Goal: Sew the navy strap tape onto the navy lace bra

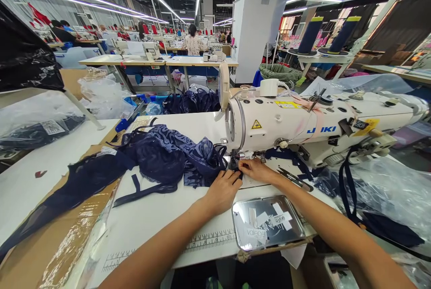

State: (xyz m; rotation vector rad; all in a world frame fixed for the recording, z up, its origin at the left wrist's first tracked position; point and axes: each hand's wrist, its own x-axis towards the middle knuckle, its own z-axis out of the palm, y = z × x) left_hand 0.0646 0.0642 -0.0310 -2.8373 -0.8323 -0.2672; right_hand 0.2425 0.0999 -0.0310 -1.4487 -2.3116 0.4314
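Observation:
A navy bra (161, 163) with patterned lace cups lies bunched on the sewing machine's bed, its mesh part trailing left. My left hand (225, 190) presses its curled fingers on the bra's right edge, close to the needle area. Just right of it, my right hand (256, 171) is closed in a pinch at the dark fabric beside the presser foot, fingertips nearly touching those of the left. The white sewing machine (269, 120) stands over both hands. What exactly lies under the fingertips is partly hidden. Black thread snips (296, 180) rest right of my right hand.
A metal tin lid (268, 224) with paper labels lies at the table's front edge. Cardboard (63, 230) is under the mesh at left. Navy straps (348, 185) and clear plastic bags (397, 190) are at right. Thread cones (310, 36) stand behind; a person (193, 42) sits farther off.

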